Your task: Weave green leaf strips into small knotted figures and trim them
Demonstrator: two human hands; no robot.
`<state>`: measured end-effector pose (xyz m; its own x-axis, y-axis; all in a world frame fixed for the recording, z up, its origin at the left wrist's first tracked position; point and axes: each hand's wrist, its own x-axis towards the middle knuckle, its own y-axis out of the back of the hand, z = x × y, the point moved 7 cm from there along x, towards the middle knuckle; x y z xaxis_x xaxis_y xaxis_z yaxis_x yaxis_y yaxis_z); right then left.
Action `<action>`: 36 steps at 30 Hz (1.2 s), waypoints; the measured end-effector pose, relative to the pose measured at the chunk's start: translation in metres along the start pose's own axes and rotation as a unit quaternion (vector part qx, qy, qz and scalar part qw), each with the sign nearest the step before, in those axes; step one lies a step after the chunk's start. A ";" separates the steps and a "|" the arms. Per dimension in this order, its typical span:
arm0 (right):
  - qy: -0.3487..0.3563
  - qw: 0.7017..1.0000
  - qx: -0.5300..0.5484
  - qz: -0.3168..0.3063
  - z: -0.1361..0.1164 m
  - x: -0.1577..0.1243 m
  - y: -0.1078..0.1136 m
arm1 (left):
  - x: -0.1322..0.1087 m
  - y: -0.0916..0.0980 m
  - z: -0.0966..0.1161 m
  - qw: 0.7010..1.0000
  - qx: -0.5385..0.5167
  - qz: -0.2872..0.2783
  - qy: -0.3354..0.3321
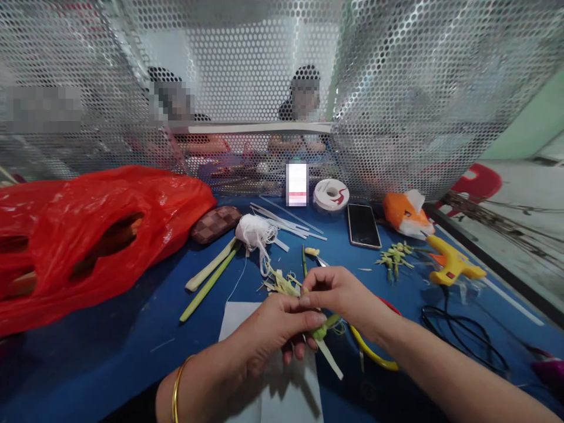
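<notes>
Both of our hands meet low in the middle of the head view, just above the blue table (132, 352); our left hand (275, 329) is closed, thumb over fingers, on the leaf strip piece (324, 333), and our right hand (341, 294) pinches its upper end with curled fingertips; the two hands touch. The leaf strip piece sits between them, over the far edge of a white paper sheet (240, 320); its pale tail hangs out below the left fingers. We judge it very light, thin and pliable, likely to split along the grain or crease if squeezed hard; the folded green part looks the firmer place to hold, not the loose tail.

Leaf scraps (282, 284) lie just beyond our hands; a yellow-handled tool (374, 355) lies partly under the right wrist, and we cannot tell what kind. To the right, well apart, are a yellow glue gun (452, 264) and a black cord (458, 335); farther back are a phone (363, 225), a tape roll (331, 195) and a ball of white thread (253, 230). Green stalks (211, 273) lie to the left; a red plastic bag (88, 235) fills that side. Two other people sit behind the perforated screen (396, 88).
</notes>
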<state>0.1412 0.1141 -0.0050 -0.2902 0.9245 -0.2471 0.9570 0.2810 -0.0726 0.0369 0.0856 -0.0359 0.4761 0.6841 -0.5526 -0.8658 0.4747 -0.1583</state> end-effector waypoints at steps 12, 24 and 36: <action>0.135 0.975 -0.150 0.096 -0.016 -0.012 -0.005 | -0.002 -0.016 -0.008 0.996 0.022 -0.091 0.011; 0.226 0.938 -0.199 0.172 -0.063 -0.027 0.032 | -0.015 0.016 0.035 0.989 -0.094 0.037 -0.110; 0.210 0.939 -0.258 0.088 -0.013 -0.070 -0.026 | -0.051 0.008 0.011 0.968 -0.059 0.117 -0.214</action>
<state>0.1372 0.0453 0.0263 -0.2078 0.9577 0.1993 0.8928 0.1024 0.4388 0.0072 0.0610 -0.0001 0.2636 0.9439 -0.1988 -0.9572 0.2304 -0.1754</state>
